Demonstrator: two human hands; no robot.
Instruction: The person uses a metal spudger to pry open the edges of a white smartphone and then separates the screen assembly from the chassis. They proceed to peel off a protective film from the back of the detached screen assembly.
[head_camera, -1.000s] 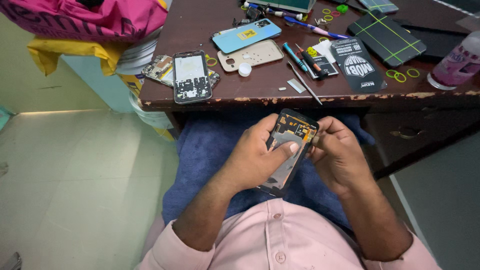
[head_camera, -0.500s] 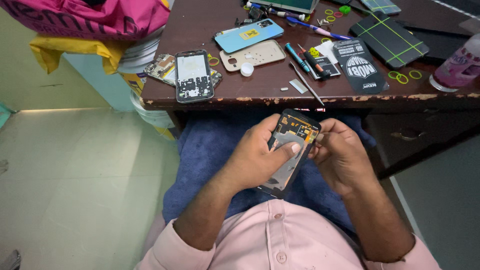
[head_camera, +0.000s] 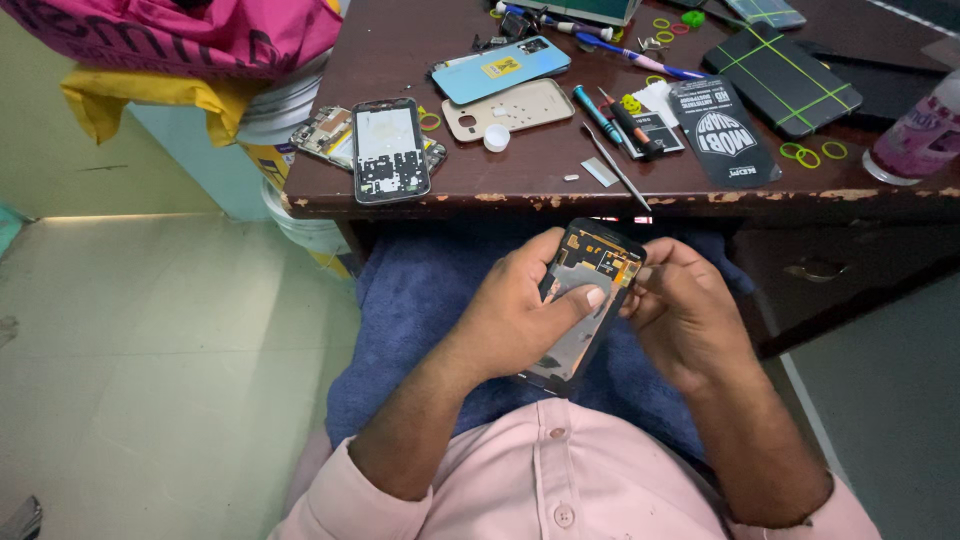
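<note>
While held at frame centre over blue cloth (head_camera: 420, 300), opened black phone frame with exposed orange circuitry (head_camera: 592, 262): left hand (head_camera: 515, 315) clasps it, thumb across; right hand (head_camera: 685, 312) fingertips pinched at its right edge.

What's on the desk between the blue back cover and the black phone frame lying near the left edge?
Head view: one green rubber band lies between the blue back cover and the black phone frame; otherwise bare wood of the desk.
</note>
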